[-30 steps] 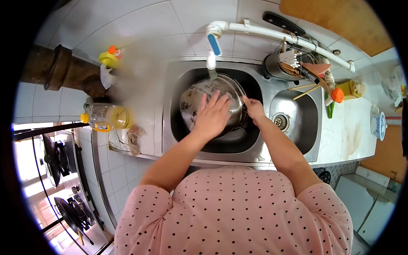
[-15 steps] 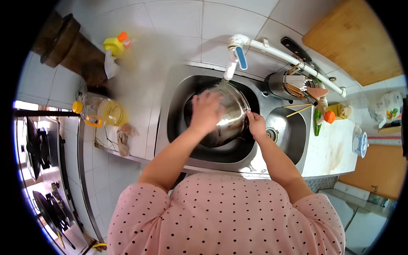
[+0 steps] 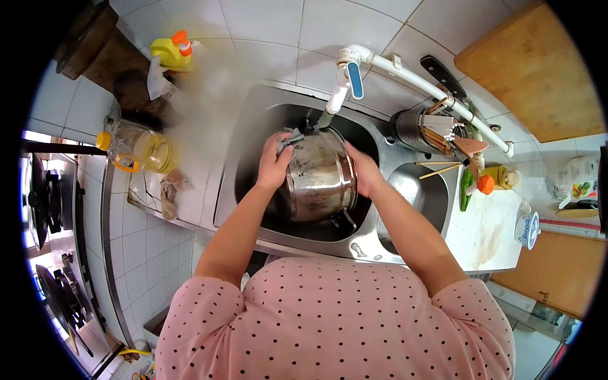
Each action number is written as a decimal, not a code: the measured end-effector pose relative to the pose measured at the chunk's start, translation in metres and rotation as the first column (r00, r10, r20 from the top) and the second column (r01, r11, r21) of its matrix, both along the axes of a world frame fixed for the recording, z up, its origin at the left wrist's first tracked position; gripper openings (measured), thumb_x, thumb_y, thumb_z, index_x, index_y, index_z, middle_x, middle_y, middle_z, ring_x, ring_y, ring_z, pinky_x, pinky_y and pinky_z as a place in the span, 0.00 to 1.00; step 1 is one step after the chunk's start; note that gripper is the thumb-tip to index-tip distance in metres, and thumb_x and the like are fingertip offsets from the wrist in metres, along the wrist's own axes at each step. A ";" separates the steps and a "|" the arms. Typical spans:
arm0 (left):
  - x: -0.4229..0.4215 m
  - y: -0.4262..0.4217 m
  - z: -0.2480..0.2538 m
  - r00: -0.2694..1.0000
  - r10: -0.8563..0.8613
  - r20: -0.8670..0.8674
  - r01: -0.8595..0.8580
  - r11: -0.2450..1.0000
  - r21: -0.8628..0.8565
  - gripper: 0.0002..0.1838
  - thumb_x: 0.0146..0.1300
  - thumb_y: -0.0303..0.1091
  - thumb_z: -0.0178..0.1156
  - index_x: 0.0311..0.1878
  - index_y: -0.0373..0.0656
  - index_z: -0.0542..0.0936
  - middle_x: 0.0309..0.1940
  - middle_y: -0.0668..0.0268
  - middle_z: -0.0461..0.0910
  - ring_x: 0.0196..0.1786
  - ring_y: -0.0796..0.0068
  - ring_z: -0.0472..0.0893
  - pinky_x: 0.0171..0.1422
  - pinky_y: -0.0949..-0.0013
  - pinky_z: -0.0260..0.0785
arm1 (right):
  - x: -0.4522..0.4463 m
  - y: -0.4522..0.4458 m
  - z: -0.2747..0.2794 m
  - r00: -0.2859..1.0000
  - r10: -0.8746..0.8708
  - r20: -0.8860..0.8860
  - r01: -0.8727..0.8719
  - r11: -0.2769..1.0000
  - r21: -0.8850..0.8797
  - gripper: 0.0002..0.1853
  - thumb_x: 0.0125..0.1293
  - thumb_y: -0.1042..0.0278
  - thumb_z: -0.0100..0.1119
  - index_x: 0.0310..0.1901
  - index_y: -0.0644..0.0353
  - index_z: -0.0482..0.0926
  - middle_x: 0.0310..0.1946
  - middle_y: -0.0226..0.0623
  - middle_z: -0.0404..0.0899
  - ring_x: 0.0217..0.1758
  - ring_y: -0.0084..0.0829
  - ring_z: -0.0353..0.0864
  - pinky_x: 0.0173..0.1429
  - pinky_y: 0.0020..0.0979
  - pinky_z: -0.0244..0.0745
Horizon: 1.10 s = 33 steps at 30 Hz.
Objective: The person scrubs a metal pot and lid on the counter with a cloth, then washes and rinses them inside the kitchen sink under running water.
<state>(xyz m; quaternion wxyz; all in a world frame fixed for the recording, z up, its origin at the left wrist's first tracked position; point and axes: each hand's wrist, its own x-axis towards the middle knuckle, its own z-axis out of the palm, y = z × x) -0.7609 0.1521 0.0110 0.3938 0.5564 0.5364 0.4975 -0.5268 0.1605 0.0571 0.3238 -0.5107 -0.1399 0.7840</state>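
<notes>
A stained steel pot (image 3: 320,180) lies tilted on its side in the large basin of the sink (image 3: 231,209), dark marks on its wall. My left hand (image 3: 275,164) is closed around a crumpled grey cloth (image 3: 291,140) at the pot's upper left. On the other side, my right hand (image 3: 364,170) grips the pot near its rim, with part of the fingers hidden behind it. The white faucet (image 3: 338,95) with a blue lever points down just above the pot. A loop handle (image 3: 345,221) shows at the pot's lower right.
On the left counter stand an oil bottle (image 3: 142,151) and a yellow spray bottle (image 3: 172,52). A utensil holder (image 3: 410,132) with chopsticks sits behind the small basin (image 3: 415,196). Green vegetables (image 3: 467,190) lie right of it. A cutting board (image 3: 538,73) leans at the wall.
The pot has turned, showing more of its stained side and a handle at the lower right. My left hand has moved left and the cloth now shows. My right hand has shifted slightly left.
</notes>
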 end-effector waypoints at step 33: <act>0.080 -0.035 0.061 0.503 -0.091 -0.859 0.322 0.943 0.089 0.38 0.56 0.44 0.61 0.63 0.29 0.62 0.64 0.36 0.58 0.70 0.40 0.57 0.70 0.44 0.53 | -0.012 -0.041 -0.021 0.632 -0.298 0.716 -0.411 0.654 0.635 0.15 0.70 0.61 0.48 0.30 0.64 0.73 0.25 0.53 0.74 0.30 0.56 0.74 0.34 0.45 0.68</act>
